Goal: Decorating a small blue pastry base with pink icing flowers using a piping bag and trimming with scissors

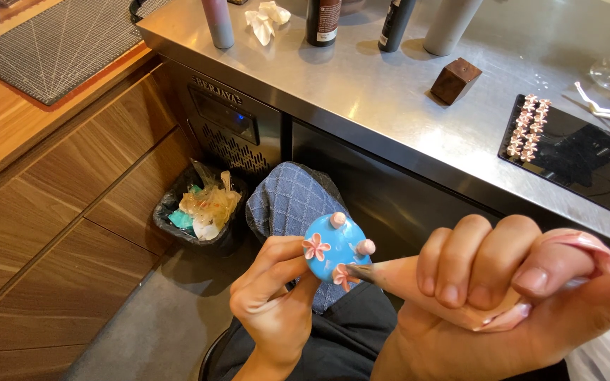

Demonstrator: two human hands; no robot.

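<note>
My left hand [273, 300] pinches a small round blue piece [331, 246] from below, held in front of my lap. The blue piece carries two pink flowers and two pink knobs on its face. My right hand [503, 296] squeezes a piping bag [453, 289] filled with pink paste. The bag's metal tip touches the lower flower on the blue piece.
A steel counter [390, 92] runs across the top with several bottles, a brown cube [455, 80] and a black tray [587, 166] holding rows of small pink flowers [529, 127]. White tweezers [605, 111] lie by the tray. A bin [199, 212] sits on the floor beside wooden drawers.
</note>
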